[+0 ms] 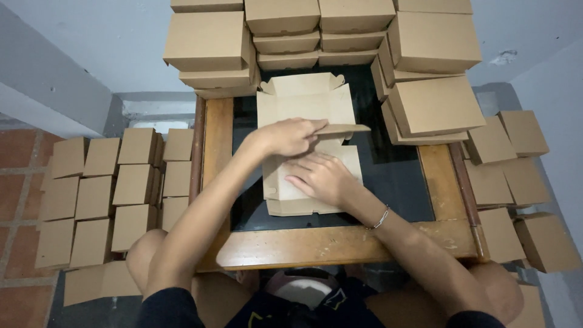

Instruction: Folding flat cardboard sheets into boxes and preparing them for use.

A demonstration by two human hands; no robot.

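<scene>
A flat cardboard box blank (306, 109) lay on the dark glass middle of the wooden-framed bench (316, 246). The left hand (288, 136) was closed on a side flap (340, 129) of the blank, pinching it and folding it up. The right hand (322, 177) lay open, palm down, pressing the near part of the blank flat. Finished brown boxes (434, 106) were stacked along the far edge and far right of the bench. More boxes (115, 188) stood in rows on the floor to the left, others to the right.
</scene>
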